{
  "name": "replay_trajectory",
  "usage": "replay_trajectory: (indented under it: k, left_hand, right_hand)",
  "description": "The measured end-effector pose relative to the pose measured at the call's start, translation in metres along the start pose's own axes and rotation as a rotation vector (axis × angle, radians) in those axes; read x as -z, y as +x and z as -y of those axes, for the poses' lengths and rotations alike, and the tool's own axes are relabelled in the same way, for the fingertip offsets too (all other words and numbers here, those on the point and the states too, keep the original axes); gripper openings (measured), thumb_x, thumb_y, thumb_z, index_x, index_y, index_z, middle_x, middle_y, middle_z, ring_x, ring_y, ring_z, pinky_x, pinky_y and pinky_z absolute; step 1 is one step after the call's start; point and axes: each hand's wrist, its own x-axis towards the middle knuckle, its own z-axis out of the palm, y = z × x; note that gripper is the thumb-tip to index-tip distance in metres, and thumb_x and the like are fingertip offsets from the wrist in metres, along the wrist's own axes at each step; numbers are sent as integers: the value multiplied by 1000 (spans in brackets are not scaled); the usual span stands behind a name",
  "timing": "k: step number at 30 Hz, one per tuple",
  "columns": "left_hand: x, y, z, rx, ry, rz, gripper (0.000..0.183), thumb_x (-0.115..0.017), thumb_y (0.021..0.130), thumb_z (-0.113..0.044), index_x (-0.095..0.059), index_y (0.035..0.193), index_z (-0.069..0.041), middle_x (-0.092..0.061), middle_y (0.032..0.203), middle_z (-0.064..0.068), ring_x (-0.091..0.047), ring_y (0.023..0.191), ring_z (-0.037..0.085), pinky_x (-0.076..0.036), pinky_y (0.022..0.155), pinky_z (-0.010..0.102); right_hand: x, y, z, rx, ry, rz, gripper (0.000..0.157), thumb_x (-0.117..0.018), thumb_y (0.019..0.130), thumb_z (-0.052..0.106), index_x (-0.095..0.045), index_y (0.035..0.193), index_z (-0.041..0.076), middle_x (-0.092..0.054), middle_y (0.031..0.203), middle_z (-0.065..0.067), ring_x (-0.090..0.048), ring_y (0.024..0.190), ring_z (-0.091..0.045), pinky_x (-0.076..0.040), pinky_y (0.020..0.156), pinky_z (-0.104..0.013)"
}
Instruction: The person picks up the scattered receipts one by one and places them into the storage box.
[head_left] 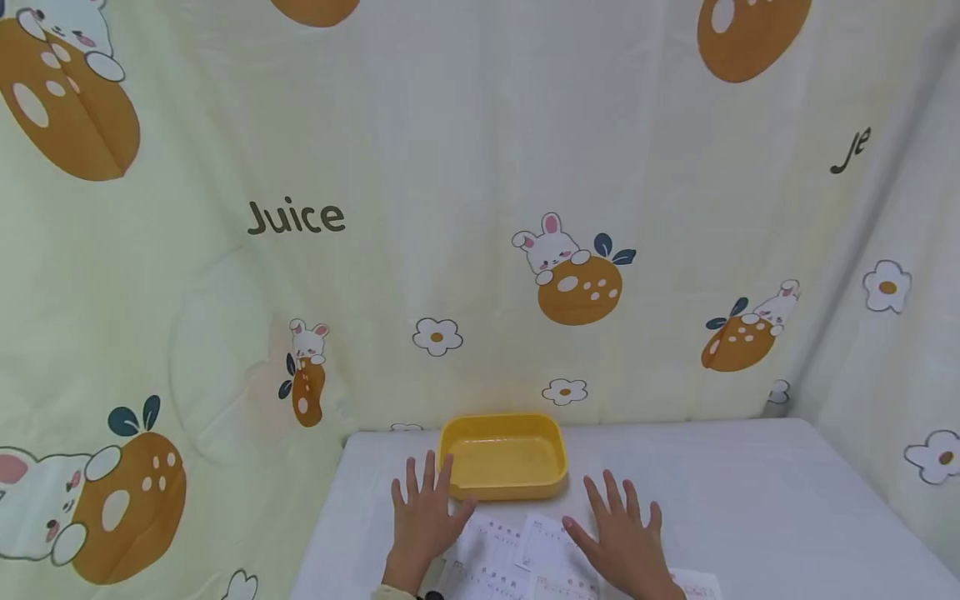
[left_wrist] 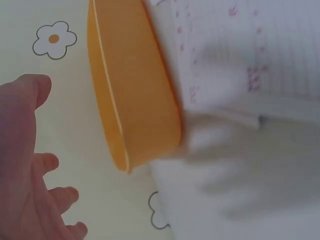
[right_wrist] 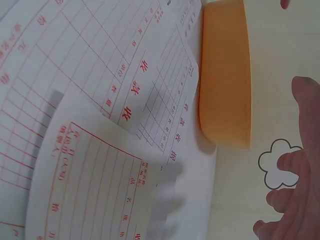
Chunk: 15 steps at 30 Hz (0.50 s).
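Note:
Both hands are raised over the white table with fingers spread, holding nothing. The left hand (head_left: 423, 517) is at the left side of several printed paper slips (head_left: 483, 554), its fingertips overlapping the yellow tray's left edge in the head view. To the right of the slips, the right hand (head_left: 622, 533) has its thumb toward them. Behind the slips stands a shallow yellow tray (head_left: 502, 492) with rounded corners, nothing visible inside. In the right wrist view, red-ruled receipt slips (right_wrist: 95, 165) with red characters overlap one another, and the tray (right_wrist: 226, 75) is beyond them.
The white table (head_left: 735, 492) stretches to the right of the tray. A pale curtain (head_left: 450, 250) with rabbits, oranges and flowers hangs behind the table and at both sides. A small dark object (head_left: 433, 595) shows by the left wrist at the bottom edge.

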Motion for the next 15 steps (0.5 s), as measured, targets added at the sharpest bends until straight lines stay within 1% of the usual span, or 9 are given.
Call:
replay_trajectory:
  k: [4, 8, 11, 15]
  left_hand:
    - [9, 22, 5, -24, 14, 29, 80, -60, 103, -58, -44, 162, -7, -36, 167, 26, -22, 154, 56, -19, 116, 80]
    - [10, 42, 13, -42, 6, 67, 82, -59, 103, -60, -43, 161, -4, -38, 166, 27, -24, 153, 57, -21, 116, 79]
    - [4, 52, 21, -23, -7, 135, 89, -57, 101, -65, -41, 163, -2, -35, 168, 26, -23, 154, 57, -20, 117, 78]
    - [-4, 58, 31, 31, -26, 253, 102, -55, 96, -76, -39, 163, 0, -34, 169, 25, -21, 155, 56, -18, 119, 78]
  right_hand:
    - [-1, -8, -5, 11, 16, -28, 89, -54, 102, 71, -44, 163, 7, -26, 171, -28, -20, 154, -57, -5, 113, -86]
    - [-4, -13, -9, -32, 18, -1, 89, -57, 101, 70, -46, 162, 7, -27, 170, -28, -20, 154, -57, -5, 113, -86]
    - [-8, -17, -15, -62, 9, 25, 93, -57, 98, 75, -46, 161, 7, -29, 169, -28, -20, 153, -58, -5, 113, -86]
    - [-11, -24, -21, -81, 17, 39, 97, -56, 95, 80, -48, 160, 8, -32, 168, -28, -22, 152, -58, -4, 114, -86]
